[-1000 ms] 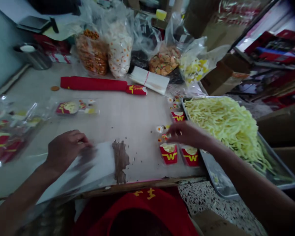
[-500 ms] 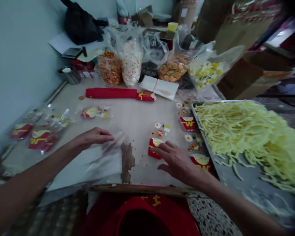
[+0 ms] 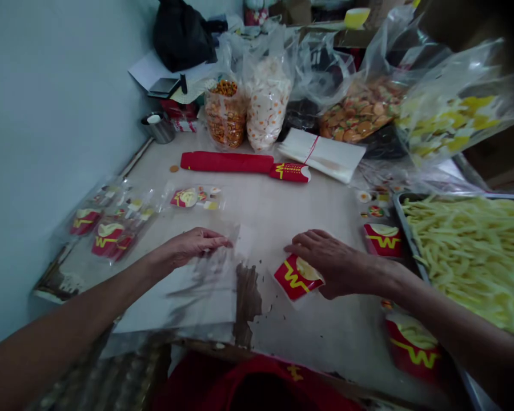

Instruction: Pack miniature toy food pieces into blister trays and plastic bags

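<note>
My left hand (image 3: 199, 245) is closed, thumb and fingers pinching the edge of a clear plastic bag (image 3: 201, 285) above a pile of thin clear sheets. My right hand (image 3: 325, 260) curls over the upper part of a small red fries carton (image 3: 294, 278) with a yellow zigzag mark and pale fries showing. This carton is tilted, its lower end pointing toward me; my fingers hide the rest. Right of that hand lie another red fries carton (image 3: 383, 240) and, nearer me, a wrapped one (image 3: 413, 345), partly covered by my forearm.
A metal tray (image 3: 415, 254) heaped with pale fries stands at the right. Filled packets (image 3: 107, 242) lie at the left, one more packet (image 3: 197, 198) behind my left hand. A row of red cartons (image 3: 227, 162), banded white bags (image 3: 321, 154) and snack bags (image 3: 269, 105) line the back.
My right hand has closed on the red carton and turned it aslant. The fingers of my left hand have pinched the bag edge. The view has shifted, so the tray sits farther right.
</note>
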The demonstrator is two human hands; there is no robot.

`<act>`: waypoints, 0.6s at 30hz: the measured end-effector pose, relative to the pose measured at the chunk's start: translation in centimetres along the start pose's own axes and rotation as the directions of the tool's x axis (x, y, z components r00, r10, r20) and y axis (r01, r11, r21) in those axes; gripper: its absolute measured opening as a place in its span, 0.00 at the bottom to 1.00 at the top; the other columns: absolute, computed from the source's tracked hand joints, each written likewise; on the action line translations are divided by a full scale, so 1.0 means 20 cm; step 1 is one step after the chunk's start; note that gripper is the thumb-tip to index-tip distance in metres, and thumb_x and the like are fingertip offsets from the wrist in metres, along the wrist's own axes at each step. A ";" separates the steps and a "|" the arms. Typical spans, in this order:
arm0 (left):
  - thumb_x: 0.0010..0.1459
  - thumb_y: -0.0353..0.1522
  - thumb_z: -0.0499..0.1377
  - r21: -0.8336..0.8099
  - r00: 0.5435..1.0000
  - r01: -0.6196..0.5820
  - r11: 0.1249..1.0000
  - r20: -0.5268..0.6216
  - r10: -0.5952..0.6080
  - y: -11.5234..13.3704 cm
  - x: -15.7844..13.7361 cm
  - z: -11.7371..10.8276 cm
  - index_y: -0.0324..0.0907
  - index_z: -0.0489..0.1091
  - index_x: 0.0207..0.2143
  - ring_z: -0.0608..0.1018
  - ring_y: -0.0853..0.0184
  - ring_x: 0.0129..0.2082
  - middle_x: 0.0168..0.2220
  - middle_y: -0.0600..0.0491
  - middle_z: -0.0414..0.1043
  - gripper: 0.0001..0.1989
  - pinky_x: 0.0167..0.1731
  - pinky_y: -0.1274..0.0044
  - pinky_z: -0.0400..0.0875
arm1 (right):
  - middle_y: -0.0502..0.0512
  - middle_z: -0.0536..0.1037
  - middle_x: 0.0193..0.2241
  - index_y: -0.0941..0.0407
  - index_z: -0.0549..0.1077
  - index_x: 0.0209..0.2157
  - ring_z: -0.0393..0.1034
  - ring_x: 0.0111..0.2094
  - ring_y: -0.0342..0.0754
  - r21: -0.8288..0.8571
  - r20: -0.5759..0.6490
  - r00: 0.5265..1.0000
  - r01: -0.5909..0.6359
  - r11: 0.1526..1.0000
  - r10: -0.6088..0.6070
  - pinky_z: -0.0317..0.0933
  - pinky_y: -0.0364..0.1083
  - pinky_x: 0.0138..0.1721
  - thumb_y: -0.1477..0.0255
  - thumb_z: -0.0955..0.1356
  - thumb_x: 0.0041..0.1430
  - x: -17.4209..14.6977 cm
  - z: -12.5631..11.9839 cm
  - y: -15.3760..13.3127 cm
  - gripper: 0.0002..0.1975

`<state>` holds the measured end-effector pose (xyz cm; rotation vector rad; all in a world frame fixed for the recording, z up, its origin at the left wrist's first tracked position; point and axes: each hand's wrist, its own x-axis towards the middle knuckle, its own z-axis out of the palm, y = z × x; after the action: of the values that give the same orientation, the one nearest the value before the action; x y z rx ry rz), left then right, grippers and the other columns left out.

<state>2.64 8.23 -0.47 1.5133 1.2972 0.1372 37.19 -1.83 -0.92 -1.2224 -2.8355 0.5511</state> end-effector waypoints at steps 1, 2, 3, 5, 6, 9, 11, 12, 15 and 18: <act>0.48 0.50 0.68 -0.068 0.998 0.055 0.996 0.037 -0.053 0.00 0.01 0.00 0.40 0.81 0.34 0.73 0.68 0.28 0.32 0.48 0.78 0.22 0.28 0.77 0.65 | 0.63 0.71 0.55 0.58 0.65 0.62 0.65 0.55 0.61 0.011 -0.039 0.999 -0.036 0.999 0.036 0.56 0.59 0.60 0.70 0.76 0.37 0.00 -0.02 0.00 0.46; 0.46 0.49 0.69 -0.144 0.993 0.112 0.983 0.063 -0.104 0.00 0.01 0.01 0.40 0.81 0.34 0.74 0.68 0.30 0.33 0.48 0.78 0.22 0.30 0.77 0.66 | 0.64 0.71 0.55 0.58 0.63 0.62 0.64 0.55 0.61 0.015 -0.087 0.994 -0.068 0.998 0.069 0.57 0.59 0.59 0.69 0.76 0.38 0.00 -0.05 0.00 0.46; 0.45 0.47 0.70 -0.205 0.989 0.147 0.968 0.061 -0.137 0.00 0.01 0.02 0.40 0.80 0.33 0.74 0.68 0.31 0.33 0.49 0.77 0.21 0.31 0.78 0.66 | 0.64 0.70 0.56 0.58 0.62 0.63 0.64 0.56 0.62 0.012 -0.140 0.985 -0.097 0.995 0.098 0.56 0.60 0.59 0.67 0.76 0.40 0.00 -0.08 0.00 0.47; 0.43 0.45 0.72 -0.255 0.991 0.119 0.960 -0.023 -0.129 0.01 0.01 0.05 0.40 0.79 0.31 0.73 0.68 0.31 0.31 0.51 0.76 0.19 0.32 0.78 0.66 | 0.63 0.70 0.56 0.55 0.58 0.66 0.64 0.56 0.64 -0.008 -0.239 0.959 -0.159 0.987 0.152 0.55 0.61 0.59 0.65 0.75 0.43 0.02 -0.13 0.01 0.48; 0.43 0.44 0.72 -0.266 0.992 0.091 0.960 -0.061 -0.111 0.02 0.00 0.07 0.40 0.79 0.30 0.73 0.69 0.31 0.29 0.53 0.75 0.18 0.32 0.78 0.65 | 0.63 0.70 0.56 0.54 0.56 0.67 0.64 0.55 0.64 -0.023 -0.283 0.942 -0.193 0.981 0.179 0.56 0.61 0.58 0.63 0.75 0.44 0.02 -0.16 0.01 0.49; 0.40 0.42 0.75 -0.293 0.986 0.002 0.956 -0.156 -0.050 0.03 -0.01 0.14 0.40 0.74 0.24 0.70 0.71 0.27 0.24 0.56 0.71 0.18 0.29 0.79 0.62 | 0.64 0.70 0.55 0.54 0.52 0.69 0.64 0.53 0.66 -0.079 -0.378 0.892 -0.300 0.951 0.250 0.57 0.61 0.54 0.61 0.75 0.47 0.06 -0.22 0.01 0.51; 0.38 0.41 0.76 -0.274 0.975 -0.043 0.961 -0.221 -0.019 0.04 -0.01 0.17 0.40 0.72 0.22 0.68 0.72 0.24 0.22 0.58 0.69 0.19 0.26 0.78 0.60 | 0.64 0.69 0.55 0.54 0.50 0.70 0.63 0.53 0.67 -0.110 -0.440 0.855 -0.356 0.928 0.276 0.56 0.61 0.52 0.60 0.75 0.49 0.09 -0.25 0.00 0.52; 0.38 0.42 0.76 -0.245 0.970 -0.057 0.968 -0.244 -0.005 0.05 -0.01 0.18 0.40 0.72 0.22 0.67 0.73 0.23 0.21 0.58 0.69 0.19 0.25 0.78 0.59 | 0.65 0.69 0.55 0.53 0.50 0.70 0.62 0.53 0.67 -0.123 -0.468 0.837 -0.378 0.918 0.282 0.56 0.61 0.52 0.60 0.75 0.50 0.10 -0.26 -0.01 0.51; 0.40 0.41 0.75 -0.150 0.960 -0.077 0.986 -0.279 0.033 0.07 -0.01 0.21 0.40 0.73 0.22 0.68 0.72 0.23 0.22 0.56 0.71 0.17 0.24 0.78 0.59 | 0.65 0.68 0.55 0.53 0.49 0.70 0.60 0.53 0.68 -0.156 -0.516 0.804 -0.428 0.890 0.296 0.54 0.61 0.53 0.60 0.75 0.52 0.11 -0.27 -0.06 0.50; 0.39 0.39 0.75 -0.096 0.957 -0.082 0.992 -0.284 0.051 0.10 -0.02 0.23 0.40 0.73 0.21 0.66 0.73 0.22 0.21 0.57 0.70 0.17 0.24 0.78 0.59 | 0.66 0.68 0.54 0.53 0.50 0.70 0.60 0.52 0.68 -0.180 -0.534 0.783 -0.473 0.862 0.319 0.52 0.62 0.53 0.60 0.75 0.52 0.12 -0.26 -0.10 0.50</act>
<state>6.93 5.42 -0.68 1.4836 1.4376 0.4731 35.00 0.26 4.35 -1.7403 -2.2801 -0.2111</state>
